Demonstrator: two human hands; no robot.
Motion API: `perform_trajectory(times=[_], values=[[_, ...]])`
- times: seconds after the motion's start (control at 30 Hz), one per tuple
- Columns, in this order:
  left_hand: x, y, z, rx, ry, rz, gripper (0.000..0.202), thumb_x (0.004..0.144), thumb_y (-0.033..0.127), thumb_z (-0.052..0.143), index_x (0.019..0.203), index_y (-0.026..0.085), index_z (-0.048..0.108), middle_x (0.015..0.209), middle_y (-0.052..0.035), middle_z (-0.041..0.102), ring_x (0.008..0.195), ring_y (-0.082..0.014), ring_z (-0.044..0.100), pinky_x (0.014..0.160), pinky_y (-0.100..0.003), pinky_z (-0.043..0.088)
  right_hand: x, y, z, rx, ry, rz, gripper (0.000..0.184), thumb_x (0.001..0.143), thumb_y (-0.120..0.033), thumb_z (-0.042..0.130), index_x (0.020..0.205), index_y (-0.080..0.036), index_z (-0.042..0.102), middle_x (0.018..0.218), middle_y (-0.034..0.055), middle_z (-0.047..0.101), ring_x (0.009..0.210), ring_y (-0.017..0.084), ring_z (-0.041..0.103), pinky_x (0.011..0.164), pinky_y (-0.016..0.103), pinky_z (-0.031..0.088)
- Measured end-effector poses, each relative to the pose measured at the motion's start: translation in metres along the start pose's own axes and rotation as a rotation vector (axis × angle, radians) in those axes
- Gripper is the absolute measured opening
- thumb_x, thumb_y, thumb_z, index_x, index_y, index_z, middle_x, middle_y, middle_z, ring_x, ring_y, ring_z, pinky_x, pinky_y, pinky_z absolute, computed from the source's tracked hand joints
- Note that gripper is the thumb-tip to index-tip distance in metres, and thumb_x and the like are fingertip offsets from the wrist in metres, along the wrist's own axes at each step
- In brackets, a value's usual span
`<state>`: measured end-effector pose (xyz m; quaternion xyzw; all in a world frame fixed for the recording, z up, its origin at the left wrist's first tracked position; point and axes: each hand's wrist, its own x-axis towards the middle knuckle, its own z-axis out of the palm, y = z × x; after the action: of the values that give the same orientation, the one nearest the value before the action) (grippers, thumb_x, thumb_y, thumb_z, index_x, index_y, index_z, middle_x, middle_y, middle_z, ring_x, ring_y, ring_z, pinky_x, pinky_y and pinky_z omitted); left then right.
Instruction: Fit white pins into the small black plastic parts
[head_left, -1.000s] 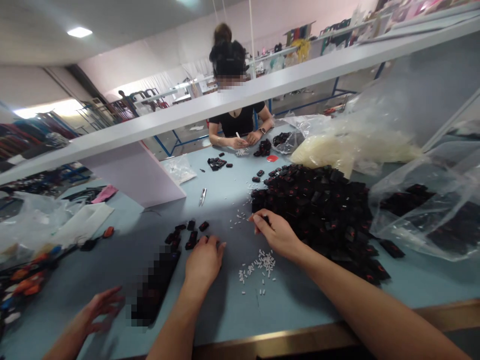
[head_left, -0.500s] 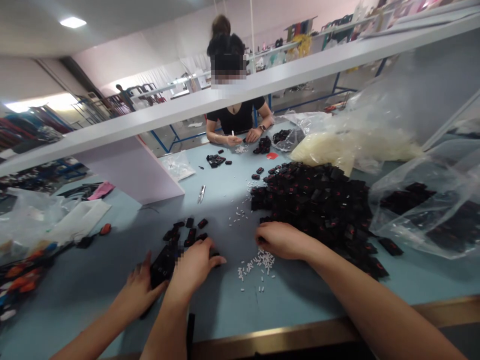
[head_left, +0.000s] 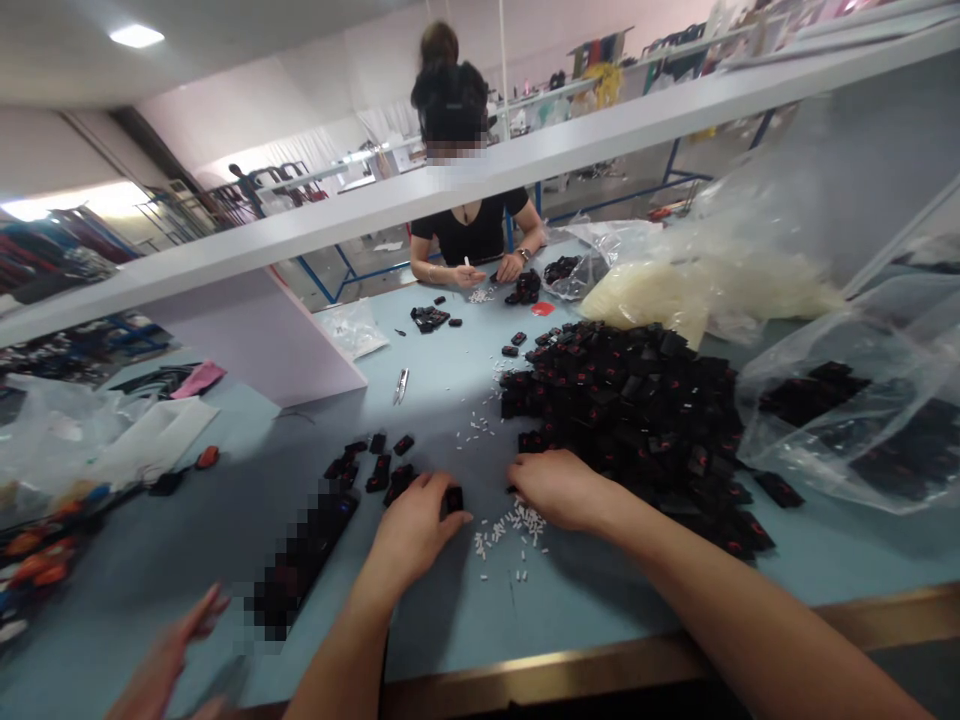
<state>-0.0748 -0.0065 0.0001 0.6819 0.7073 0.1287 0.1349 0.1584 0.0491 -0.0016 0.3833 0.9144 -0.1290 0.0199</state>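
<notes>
My left hand [head_left: 420, 520] is curled with a small black rectangular piece [head_left: 454, 498] between thumb and fingers. Just across from it, my right hand [head_left: 559, 487] has its fingertips pressed together at the far edge of a scatter of small white plastic bits [head_left: 517, 525]; what the fingertips hold, if anything, is hidden. A large heap of black pieces with red marks [head_left: 622, 390] lies beyond and to the right of my right hand. Several more black pieces [head_left: 379, 470] lie beyond my left hand.
Another person's blurred hand [head_left: 184, 640] is at lower left, near a black phone [head_left: 315, 545]. Small snips [head_left: 402, 386] lie farther back. A co-worker [head_left: 472, 235] sits opposite, under a white shelf [head_left: 360, 205]. Clear plastic bags [head_left: 847, 450] stand at right.
My left hand has shifted slightly right, and its black piece now shows. The other person's hand has pulled away from the phone toward the lower left. My right hand has barely moved.
</notes>
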Motion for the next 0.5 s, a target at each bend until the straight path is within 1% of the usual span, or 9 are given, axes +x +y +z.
perform_trajectory(times=[0.03, 0.07, 0.13, 0.2, 0.27, 0.4, 0.5], values=[[0.005, 0.010, 0.006, -0.059, -0.057, 0.101, 0.028, 0.070, 0.034, 0.071, 0.096, 0.026, 0.065, 0.095, -0.0044, 0.070, 0.086, -0.0237, 0.064, 0.077, -0.031, 0.046, 0.000, -0.001, 0.000, -0.012, 0.002, 0.003, 0.017, 0.087, -0.017, 0.053, 0.095, -0.015, 0.067, 0.093, 0.0135, 0.071, 0.079, 0.028, 0.070, 0.062, 0.032, 0.050], [0.008, 0.017, 0.011, -0.116, -0.059, 0.145, 0.027, 0.072, 0.033, 0.070, 0.098, 0.025, 0.065, 0.091, -0.0050, 0.069, 0.081, -0.0233, 0.063, 0.075, -0.032, 0.046, -0.001, -0.003, -0.001, -0.022, 0.004, 0.007, 0.018, 0.087, -0.016, 0.052, 0.097, -0.014, 0.066, 0.093, 0.0143, 0.071, 0.079, 0.028, 0.070, 0.062, 0.032, 0.050], [0.010, 0.022, 0.016, -0.236, -0.003, 0.151, 0.030, 0.073, 0.032, 0.070, 0.102, 0.024, 0.065, 0.085, -0.0043, 0.068, 0.073, -0.0218, 0.062, 0.071, -0.033, 0.046, -0.001, -0.006, -0.001, -0.037, 0.009, 0.016, 0.020, 0.087, -0.013, 0.050, 0.101, -0.013, 0.065, 0.093, 0.0154, 0.070, 0.078, 0.028, 0.071, 0.063, 0.033, 0.051], [0.009, 0.023, 0.018, -0.352, 0.041, 0.114, 0.034, 0.072, 0.030, 0.071, 0.104, 0.024, 0.065, 0.086, -0.0035, 0.067, 0.072, -0.0207, 0.061, 0.070, -0.033, 0.047, -0.001, -0.008, -0.001, -0.041, 0.008, 0.019, 0.022, 0.088, -0.012, 0.048, 0.102, -0.013, 0.065, 0.095, 0.0159, 0.070, 0.079, 0.028, 0.071, 0.064, 0.034, 0.052], [0.007, 0.023, 0.020, -0.468, 0.047, 0.065, 0.035, 0.071, 0.027, 0.071, 0.105, 0.024, 0.064, 0.091, -0.0037, 0.068, 0.075, -0.0203, 0.062, 0.072, -0.033, 0.048, 0.000, -0.010, 0.000, -0.044, 0.011, 0.022, 0.022, 0.088, -0.012, 0.047, 0.100, -0.013, 0.065, 0.094, 0.0156, 0.070, 0.080, 0.029, 0.071, 0.065, 0.034, 0.052], [0.007, 0.027, 0.024, -0.665, 0.022, -0.024, 0.036, 0.069, 0.025, 0.071, 0.104, 0.022, 0.063, 0.097, -0.0044, 0.068, 0.079, -0.0197, 0.064, 0.076, -0.035, 0.050, 0.001, -0.011, -0.001, -0.045, 0.020, 0.027, 0.020, 0.087, -0.012, 0.049, 0.098, -0.011, 0.065, 0.091, 0.0153, 0.070, 0.079, 0.030, 0.071, 0.064, 0.035, 0.052], [0.008, 0.028, 0.027, -0.835, -0.017, -0.065, 0.037, 0.068, 0.024, 0.071, 0.104, 0.022, 0.061, 0.096, -0.0039, 0.066, 0.075, -0.0178, 0.064, 0.069, -0.032, 0.053, 0.001, -0.011, -0.003, -0.024, 0.010, 0.038, 0.019, 0.086, -0.015, 0.051, 0.099, -0.010, 0.064, 0.092, 0.0159, 0.070, 0.080, 0.031, 0.070, 0.064, 0.035, 0.052]])
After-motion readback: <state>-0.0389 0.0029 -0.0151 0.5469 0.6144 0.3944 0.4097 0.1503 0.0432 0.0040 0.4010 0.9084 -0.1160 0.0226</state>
